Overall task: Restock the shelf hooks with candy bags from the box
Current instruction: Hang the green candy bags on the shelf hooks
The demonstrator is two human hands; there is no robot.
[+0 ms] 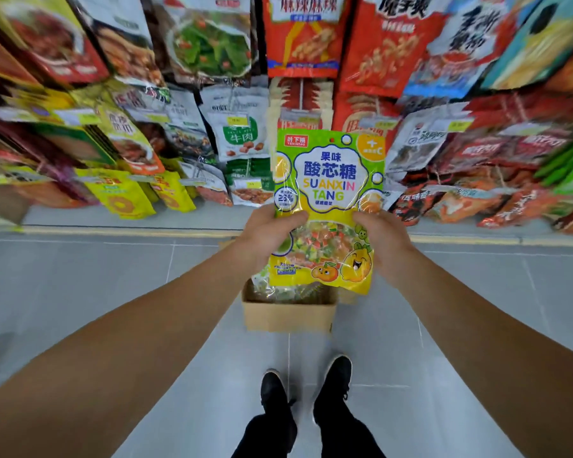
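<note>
A green and yellow candy bag is held upright in front of the shelf, its top at the level of the lower hooks. My left hand grips its left edge with the thumb over the front. My right hand grips the right edge the same way. Below the bag, an open cardboard box stands on the floor, and more candy bags show inside it.
The shelf wall is packed with hanging snack bags: red packs above, a white and green pack left of the candy bag, yellow packs at lower left. Grey floor tiles lie below. My black shoes stand behind the box.
</note>
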